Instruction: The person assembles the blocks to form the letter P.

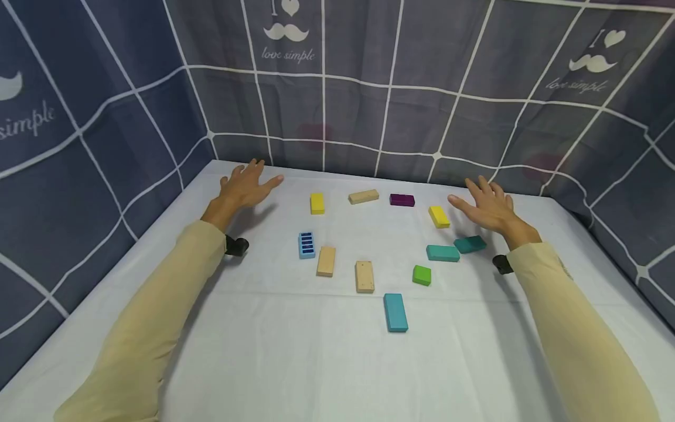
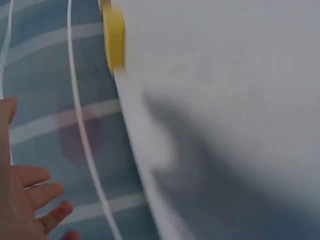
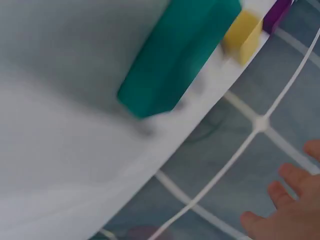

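Observation:
Both arms reach out over a white table. At the far left, my left hand (image 1: 244, 186) hovers with fingers spread and holds nothing. Nearest to it is a yellow block (image 1: 317, 203), which also shows in the left wrist view (image 2: 114, 39). My right hand (image 1: 489, 206), fingers apart and bare of any object, hangs over the far right. Close by it lie a second yellow block (image 1: 439, 217) and two teal blocks, a dark one (image 1: 470, 244) and a lighter one (image 1: 443, 253). The right wrist view shows a teal block (image 3: 180, 55) up close.
Between the hands lie a wooden block (image 1: 364, 197) and a purple block (image 1: 402, 200). Nearer are a blue block with dark bars (image 1: 306, 245), two more wooden blocks, a green block (image 1: 422, 275) and a turquoise block (image 1: 395, 313). A grey checked curtain (image 1: 358, 111) borders the table.

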A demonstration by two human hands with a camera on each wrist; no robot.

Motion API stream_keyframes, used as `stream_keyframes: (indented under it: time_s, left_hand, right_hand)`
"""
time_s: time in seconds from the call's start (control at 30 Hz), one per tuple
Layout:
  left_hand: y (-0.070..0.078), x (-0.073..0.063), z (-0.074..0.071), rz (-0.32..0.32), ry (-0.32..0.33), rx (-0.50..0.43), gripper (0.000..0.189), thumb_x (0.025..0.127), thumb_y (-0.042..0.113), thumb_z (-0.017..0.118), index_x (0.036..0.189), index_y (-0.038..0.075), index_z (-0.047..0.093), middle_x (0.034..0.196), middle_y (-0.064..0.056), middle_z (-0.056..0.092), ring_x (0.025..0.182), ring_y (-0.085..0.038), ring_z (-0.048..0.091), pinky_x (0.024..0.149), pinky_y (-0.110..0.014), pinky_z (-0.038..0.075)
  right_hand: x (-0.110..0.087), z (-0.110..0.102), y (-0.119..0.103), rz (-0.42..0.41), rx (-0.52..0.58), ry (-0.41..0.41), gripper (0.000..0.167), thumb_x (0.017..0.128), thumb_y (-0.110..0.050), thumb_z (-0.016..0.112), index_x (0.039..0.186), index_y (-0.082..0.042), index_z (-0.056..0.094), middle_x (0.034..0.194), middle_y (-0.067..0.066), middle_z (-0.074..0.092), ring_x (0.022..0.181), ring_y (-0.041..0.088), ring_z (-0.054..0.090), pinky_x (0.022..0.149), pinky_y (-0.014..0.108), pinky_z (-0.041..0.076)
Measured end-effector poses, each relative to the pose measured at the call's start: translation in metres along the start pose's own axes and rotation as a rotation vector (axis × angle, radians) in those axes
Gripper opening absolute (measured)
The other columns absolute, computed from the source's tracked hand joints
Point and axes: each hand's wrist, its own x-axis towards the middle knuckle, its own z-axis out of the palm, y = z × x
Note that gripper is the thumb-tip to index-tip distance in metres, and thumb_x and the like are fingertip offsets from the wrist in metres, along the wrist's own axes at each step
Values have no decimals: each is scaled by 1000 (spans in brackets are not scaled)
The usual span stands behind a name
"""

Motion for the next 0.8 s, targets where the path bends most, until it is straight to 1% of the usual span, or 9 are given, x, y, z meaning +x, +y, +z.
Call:
stream_keyframes:
  time_s: [0.13,0.17,0.27,0.33,0.4,0.5,0.6,0.7,0.8]
  left_hand:
    - [43,-27,2,159,140,-64,86,94,68,41,152,5,36,153,-17,40,135,-42,34,108,-61,25]
    - [54,-36,3,210,142,-97,81,95,65,46,150,6,41,147,-17,47,128,-39,41,104,-57,31]
    - [84,-63,9,365,85,-227,69,95,55,57,144,7,51,130,-14,61,101,-30,55,85,-44,46]
    - [99,-79,16,445,11,-311,62,94,49,63,140,9,56,114,-10,67,78,-23,54,65,-35,46]
    - [109,-91,24,499,-71,-391,57,93,44,67,137,9,59,106,-5,69,64,-19,51,56,-30,42]
    - [118,-106,37,519,-195,-461,57,90,41,71,136,9,60,88,-3,69,56,-16,48,50,-26,38]
    - [125,-118,49,503,-300,-472,61,88,44,73,138,11,59,87,-3,67,56,-14,48,50,-24,38]
    - [130,-128,58,484,-360,-466,65,87,45,74,141,12,56,109,-4,68,55,-13,44,49,-24,35]
    - [133,-133,63,475,-380,-475,68,85,42,77,141,11,55,133,-4,60,55,-13,39,50,-25,32]
  right_hand:
    - [-21,5,-20,-145,15,139,88,96,-60,47,154,2,22,148,33,23,133,52,17,104,70,18]
    - [-29,7,-26,-183,31,170,85,96,-56,51,153,2,27,141,33,30,129,50,23,101,67,25]
    - [-52,18,-45,-294,82,234,74,95,-46,61,149,0,39,118,26,44,112,40,34,84,54,37]
    - [-66,25,-57,-359,107,243,68,94,-41,66,146,-1,46,105,19,47,102,34,37,76,45,37]
    - [-79,31,-68,-407,114,212,65,93,-39,68,144,-3,50,97,13,48,95,29,38,72,40,35]
    - [-96,39,-82,-464,108,138,65,92,-42,69,143,-5,52,90,8,49,88,22,39,69,35,34]
    - [-111,46,-93,-500,96,68,67,91,-48,68,143,-8,53,89,3,50,87,17,39,68,32,36]
    - [-124,53,-99,-539,112,22,68,90,-51,68,141,-9,55,90,-1,51,85,13,38,67,29,37]
    - [-134,58,-102,-582,124,-3,69,89,-54,67,139,-8,58,88,-4,49,83,12,37,67,26,37]
